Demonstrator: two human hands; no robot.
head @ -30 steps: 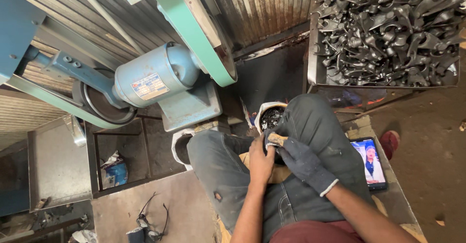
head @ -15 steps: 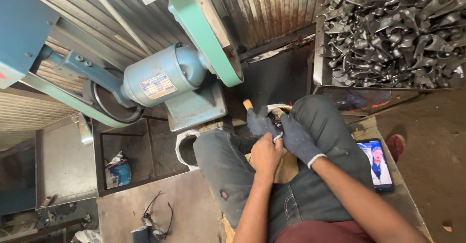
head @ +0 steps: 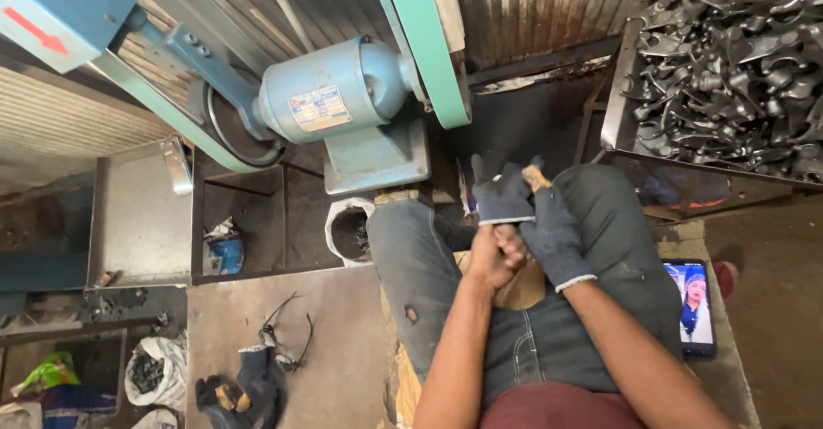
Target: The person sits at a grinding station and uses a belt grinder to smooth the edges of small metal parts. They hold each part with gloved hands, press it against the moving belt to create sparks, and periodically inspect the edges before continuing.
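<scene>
- The person sits with knees apart in dark grey trousers (head: 591, 223), and both hands meet over the lap.
- The left hand (head: 495, 253) is bare and curled into a fist; its fingers are half inside the cuff of a dark knit glove (head: 501, 193), which sits over the fingertips only, its own fingers standing empty above.
- The right hand (head: 553, 232) already wears a matching dark glove with a white cuff. It lies just beside the left hand and grips the loose glove's edge, thumb and fingers pinched on the fabric.
- A small tan patch shows at the tip of one glove finger, between the two hands; what it is cannot be told.
- Just ahead of the hands stands a pale blue motor (head: 334, 95) on a blue base, with a green belt guard (head: 424, 48) running past it.
- Ahead and to the right of the right hand, a metal tray (head: 610, 116) is heaped with dark forged metal parts (head: 737, 60).
- Right of the right forearm, a phone (head: 690, 305) lies with its screen lit.
- Well to the left of the left hand, another pair of gloves (head: 240, 390) and spectacles (head: 287, 339) lie on a grey metal plate (head: 343, 335).
- Near the left knee stands a white bucket (head: 347, 228).
</scene>
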